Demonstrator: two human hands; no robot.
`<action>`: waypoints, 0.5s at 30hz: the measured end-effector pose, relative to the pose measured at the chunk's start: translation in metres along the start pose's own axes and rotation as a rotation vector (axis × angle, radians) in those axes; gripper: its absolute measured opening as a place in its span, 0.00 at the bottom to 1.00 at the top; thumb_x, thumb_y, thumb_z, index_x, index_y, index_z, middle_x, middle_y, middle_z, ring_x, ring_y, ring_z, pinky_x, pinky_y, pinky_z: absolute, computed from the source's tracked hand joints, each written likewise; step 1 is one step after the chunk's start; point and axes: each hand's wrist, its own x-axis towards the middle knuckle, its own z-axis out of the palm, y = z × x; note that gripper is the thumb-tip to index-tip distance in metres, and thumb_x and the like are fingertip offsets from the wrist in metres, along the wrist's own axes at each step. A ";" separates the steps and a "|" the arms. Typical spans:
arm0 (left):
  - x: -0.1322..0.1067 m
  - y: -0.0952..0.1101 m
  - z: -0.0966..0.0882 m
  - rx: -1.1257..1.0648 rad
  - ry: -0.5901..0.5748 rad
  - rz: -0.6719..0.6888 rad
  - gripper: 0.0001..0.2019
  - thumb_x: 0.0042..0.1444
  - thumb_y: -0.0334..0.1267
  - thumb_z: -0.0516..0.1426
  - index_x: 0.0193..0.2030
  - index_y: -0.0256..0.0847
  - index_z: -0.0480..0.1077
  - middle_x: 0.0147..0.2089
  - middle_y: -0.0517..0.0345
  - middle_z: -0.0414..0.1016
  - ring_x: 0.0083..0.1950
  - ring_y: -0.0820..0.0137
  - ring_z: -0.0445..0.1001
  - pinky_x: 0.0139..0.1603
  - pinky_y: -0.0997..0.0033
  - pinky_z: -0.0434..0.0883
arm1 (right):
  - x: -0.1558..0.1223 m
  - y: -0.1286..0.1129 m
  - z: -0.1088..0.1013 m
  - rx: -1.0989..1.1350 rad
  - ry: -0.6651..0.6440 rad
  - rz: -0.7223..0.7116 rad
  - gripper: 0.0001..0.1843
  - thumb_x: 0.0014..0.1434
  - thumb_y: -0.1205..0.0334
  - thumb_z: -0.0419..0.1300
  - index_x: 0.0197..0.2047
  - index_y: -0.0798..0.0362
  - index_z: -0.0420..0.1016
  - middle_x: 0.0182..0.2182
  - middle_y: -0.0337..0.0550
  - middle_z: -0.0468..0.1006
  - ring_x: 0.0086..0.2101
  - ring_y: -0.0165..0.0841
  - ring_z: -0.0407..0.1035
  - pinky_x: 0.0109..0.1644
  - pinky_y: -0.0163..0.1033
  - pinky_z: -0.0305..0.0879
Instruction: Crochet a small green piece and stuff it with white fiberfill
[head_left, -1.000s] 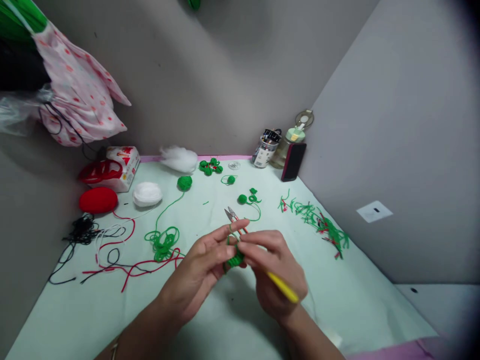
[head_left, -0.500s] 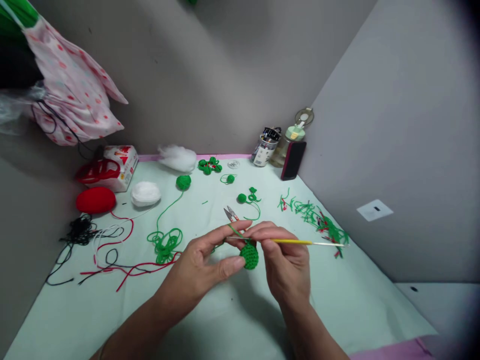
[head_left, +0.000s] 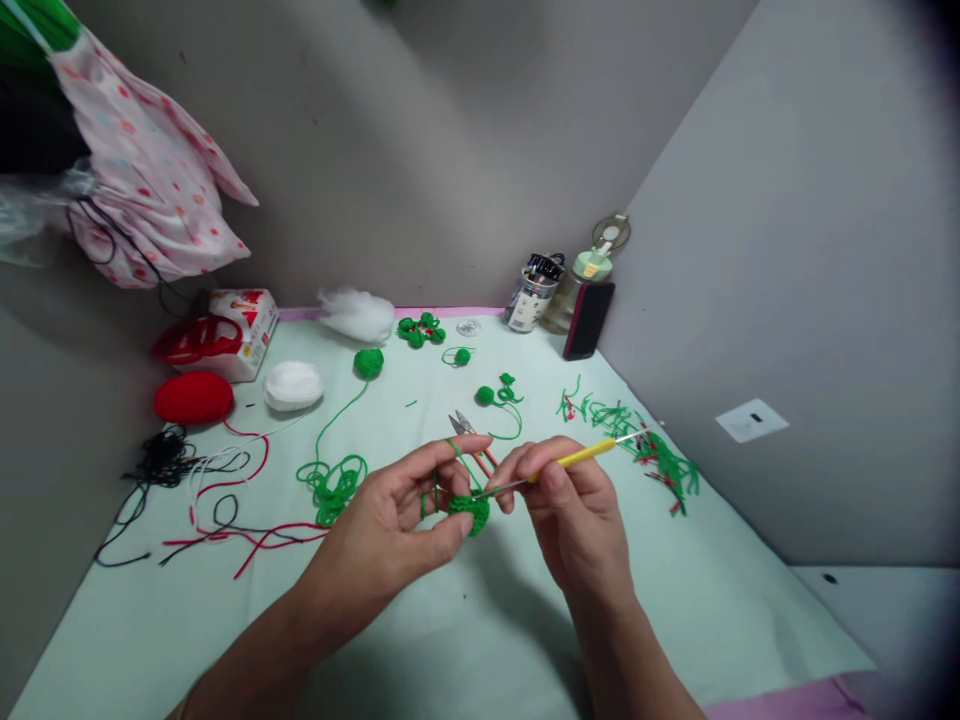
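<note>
Between thumb and fingers, my left hand (head_left: 409, 510) pinches a small green crochet piece (head_left: 471, 513). Green yarn loops over its raised index finger and around lower fingers. My right hand (head_left: 574, 515) grips a crochet hook (head_left: 585, 455) with a yellow handle, its metal tip touching the top edge of the piece. Just behind the hands lie thread snips (head_left: 466, 428), partly covered by my fingers. A loose tangle of green yarn (head_left: 337, 488) rests left of my left hand and runs up to a green yarn ball (head_left: 368, 363).
Red (head_left: 193, 398) and white yarn balls (head_left: 292, 385) sit at left, near tangled black yarn (head_left: 161, 455). White stuffing (head_left: 358, 315) and green crocheted pieces (head_left: 421, 329) lie at the back. A phone (head_left: 589, 320) leans by a bottle (head_left: 566, 300); yarn scraps (head_left: 637, 440) spread at right.
The green piece has shifted left and tilted in my left hand. My right hand has angled the hook, its handle end now higher and its tip lower at the piece.
</note>
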 end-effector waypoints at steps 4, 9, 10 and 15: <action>-0.003 0.000 -0.001 0.044 0.006 -0.006 0.24 0.57 0.33 0.66 0.60 0.56 0.80 0.39 0.62 0.71 0.44 0.69 0.72 0.58 0.65 0.69 | -0.003 -0.001 -0.004 -0.045 -0.051 -0.029 0.10 0.72 0.55 0.62 0.42 0.49 0.82 0.34 0.43 0.86 0.33 0.34 0.77 0.37 0.40 0.76; -0.004 0.003 0.001 0.155 0.070 0.026 0.24 0.57 0.32 0.66 0.59 0.56 0.80 0.40 0.61 0.72 0.46 0.67 0.73 0.57 0.65 0.70 | -0.009 -0.005 -0.006 -0.209 -0.052 -0.109 0.09 0.74 0.60 0.59 0.45 0.48 0.83 0.37 0.44 0.86 0.36 0.35 0.78 0.38 0.42 0.75; -0.004 0.004 0.001 0.203 0.083 0.050 0.23 0.57 0.33 0.65 0.59 0.56 0.81 0.40 0.60 0.73 0.45 0.66 0.73 0.56 0.65 0.70 | -0.009 -0.007 -0.005 -0.264 -0.058 -0.150 0.10 0.74 0.62 0.59 0.46 0.48 0.83 0.37 0.44 0.86 0.37 0.36 0.78 0.38 0.42 0.75; -0.006 0.007 0.006 0.487 0.189 0.266 0.21 0.61 0.33 0.63 0.60 0.52 0.80 0.39 0.58 0.75 0.43 0.64 0.74 0.53 0.62 0.71 | -0.012 -0.013 0.000 -0.577 -0.173 -0.453 0.13 0.74 0.67 0.55 0.52 0.49 0.81 0.41 0.48 0.86 0.40 0.39 0.80 0.42 0.47 0.77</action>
